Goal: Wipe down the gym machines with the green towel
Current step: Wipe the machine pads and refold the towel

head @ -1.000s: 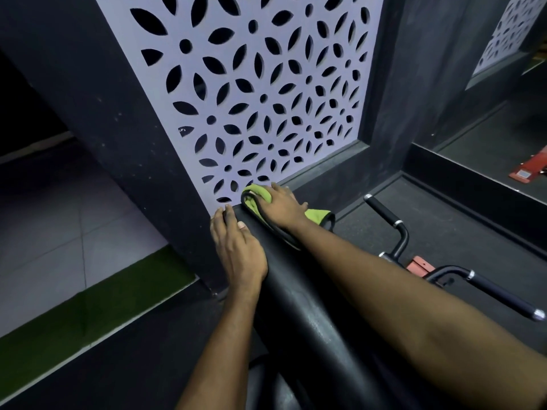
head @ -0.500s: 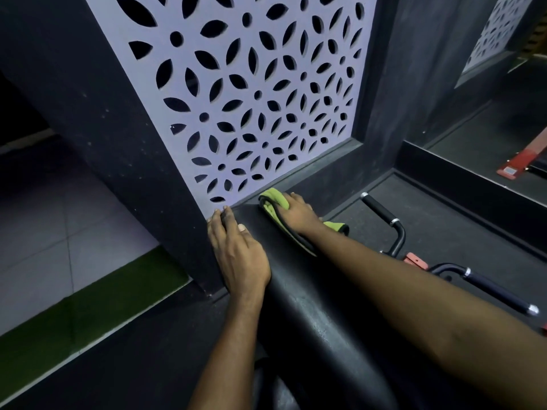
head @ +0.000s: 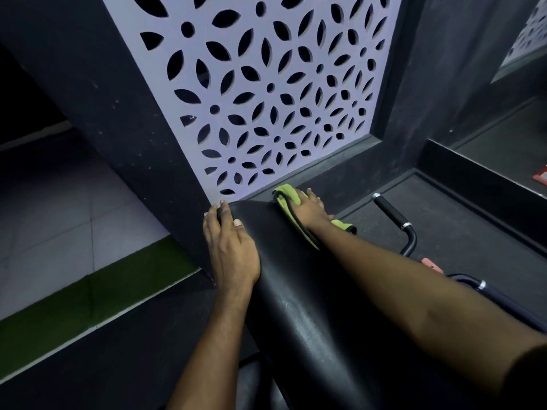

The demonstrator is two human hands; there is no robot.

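Surface: long black padded vinyl bench pad (head: 310,291), rounded along its length, faintly glossy, running from bottom centre up to the wall. Far end touching or just short of the base of the wall; cannot tell which.

Room, backdrop: lilac perforated panel with leaf-and-dot cut-outs (head: 266,84), set in a dark grey rough-finished wall (head: 103,99).

Room, right side: black speckled rubber floor (head: 458,226), edged by a low dark kerb. Curved black machine handle with foam grip and chrome ring (head: 390,211) just right of the pad. Second dark handle with chrome band (head: 485,288) lower down, partly hidden behind the right forearm. Small pinkish-red tab (head: 430,264) between the two.

Room, left side: pale square-tiled floor (head: 59,202), bordered by a dark green strip of turf (head: 88,288), then more dark flooring.

Task item: crumpled green microfibre towel (head: 288,198), lying on the far right corner of the pad, spilling over the right edge, mostly covered by the hand.

Right hand (head: 312,210): palm down, pressed flat on the towel, fingers straight and slightly spread, pointing toward the wall; not curled round the cloth. Forearm stretched diagonally across the pad from lower right.

Left hand (head: 231,250): palm down on the far left edge of the pad, fingers straight and together, tips at the pad's end beside the panel, thumb resting on top. Holding nothing.
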